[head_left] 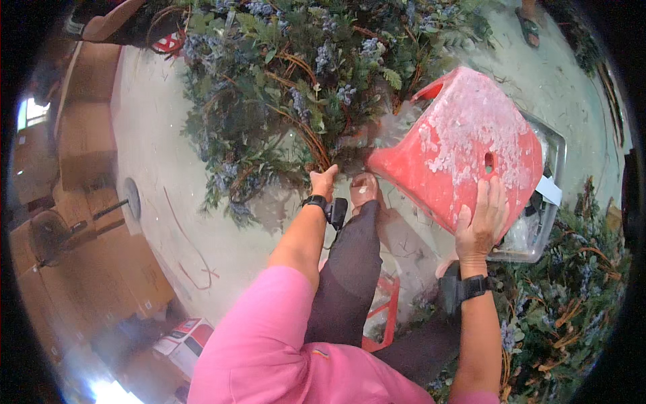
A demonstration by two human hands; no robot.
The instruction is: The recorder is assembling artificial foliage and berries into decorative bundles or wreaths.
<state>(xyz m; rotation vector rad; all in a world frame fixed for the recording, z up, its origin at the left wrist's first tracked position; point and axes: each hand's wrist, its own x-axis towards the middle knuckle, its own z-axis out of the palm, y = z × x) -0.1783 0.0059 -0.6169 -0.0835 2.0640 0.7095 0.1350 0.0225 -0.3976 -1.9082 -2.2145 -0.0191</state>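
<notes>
My left hand [324, 182] is closed around the brown twig stems of an artificial greenery wreath [296, 121], which has green leaves, ferns and blue-grey berry clusters. The wreath lies among a big heap of similar greenery, so its full outline is hard to make out. On the right, my right hand [482, 219] rests with fingers stretched out on the seat of a red plastic stool [451, 195]. Whitish crusty residue covers much of that seat, and a slot pierces it. My bare foot [365, 190] is between my left hand and the stool.
Behind the stool sits a clear-grey plastic tray [544, 236] with items in it. More greenery [552, 323] lies at the lower right. Cardboard boxes [87, 269] line the left side. Another person's arm [111, 21] shows at the upper left, a sandalled foot [529, 30] at the upper right.
</notes>
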